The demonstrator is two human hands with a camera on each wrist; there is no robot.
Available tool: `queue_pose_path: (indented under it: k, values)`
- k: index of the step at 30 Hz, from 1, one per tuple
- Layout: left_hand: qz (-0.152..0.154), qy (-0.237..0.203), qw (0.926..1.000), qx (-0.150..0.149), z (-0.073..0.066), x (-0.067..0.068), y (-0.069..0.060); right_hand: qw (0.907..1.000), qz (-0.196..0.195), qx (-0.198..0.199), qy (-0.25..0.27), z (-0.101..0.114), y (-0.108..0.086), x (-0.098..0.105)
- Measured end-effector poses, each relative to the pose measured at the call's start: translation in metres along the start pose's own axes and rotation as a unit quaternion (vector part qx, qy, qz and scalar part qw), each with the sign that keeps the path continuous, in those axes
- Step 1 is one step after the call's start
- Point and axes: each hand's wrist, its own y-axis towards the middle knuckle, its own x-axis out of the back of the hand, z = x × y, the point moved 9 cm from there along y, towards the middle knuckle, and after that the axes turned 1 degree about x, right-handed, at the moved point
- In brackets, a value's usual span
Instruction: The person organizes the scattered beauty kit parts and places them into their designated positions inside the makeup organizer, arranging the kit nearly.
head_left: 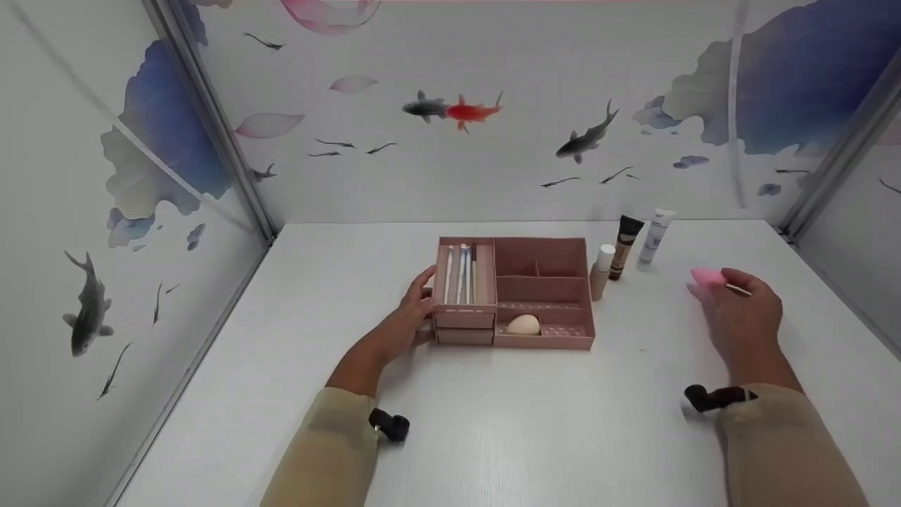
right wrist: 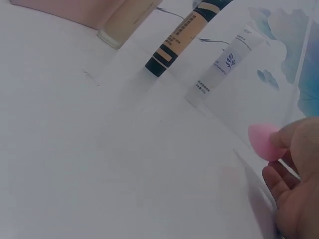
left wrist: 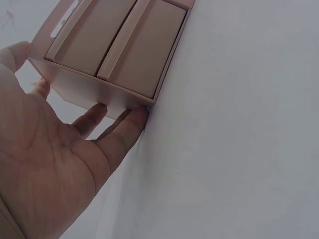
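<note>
A dusty-pink organizer [head_left: 542,287] stands on the white table, with several slim sticks [head_left: 462,274] in its left top tray and a beige sponge [head_left: 524,324] in a front compartment. My left hand [head_left: 405,324] touches the organizer's left side; in the left wrist view that hand [left wrist: 60,149] rests its fingertips on the side wall beside two closed drawers [left wrist: 144,47]. At the right, my right hand [head_left: 750,310] pinches a pink sponge [head_left: 706,277]. The right wrist view shows the pink sponge [right wrist: 266,142] between thumb and fingers of that hand [right wrist: 299,174].
Right of the organizer stand a bottle with a white cap [head_left: 601,273], a black-capped tan tube [head_left: 624,248] and a white tube [head_left: 656,238]. Behind the white table [head_left: 549,422] rises a wall [head_left: 493,183] printed with fish; side panels flank it.
</note>
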Motion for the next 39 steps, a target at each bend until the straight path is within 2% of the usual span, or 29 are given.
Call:
queue_pose_path:
  k: [2, 4, 13, 20, 28, 31, 32, 37, 39]
  values:
    - [-0.001, 0.005, 1.0000, 0.000, 0.000, 0.000, 0.000, 0.9997, 0.008, 0.013, 0.019, 0.003, 0.000, -0.005]
    - [-0.003, 0.011, 0.9999, 0.001, 0.001, 0.001, 0.000, 0.9993, 0.013, 0.030, 0.017, 0.007, 0.000, -0.008]
    - [0.006, 0.017, 0.9998, -0.005, -0.001, 0.000, -0.001, 0.9977, 0.035, 0.041, 0.042, 0.014, -0.002, -0.017]
    - [0.003, 0.014, 0.9999, -0.008, -0.002, -0.001, -0.001, 0.9922, 0.070, 0.103, 0.007, 0.037, -0.014, -0.034]
    - [0.007, 0.002, 1.0000, -0.006, 0.000, -0.002, -0.001, 0.9843, 0.078, 0.156, -0.028, 0.063, -0.039, -0.059]
    - [0.006, 0.009, 0.9999, -0.005, 0.000, -0.001, -0.002, 0.9788, 0.077, 0.189, -0.018, 0.074, -0.051, -0.063]
    - [0.007, 0.012, 0.9999, -0.006, 0.000, -0.001, -0.003, 0.9757, 0.084, 0.202, 0.002, 0.077, -0.055, -0.065]
    - [0.011, 0.012, 0.9998, -0.012, 0.001, 0.001, -0.001, 0.9511, 0.135, 0.265, 0.084, 0.091, -0.073, -0.077]
    - [0.009, 0.010, 0.9998, -0.011, 0.002, 0.001, 0.000, 0.9443, 0.150, 0.283, 0.075, 0.093, -0.079, -0.084]
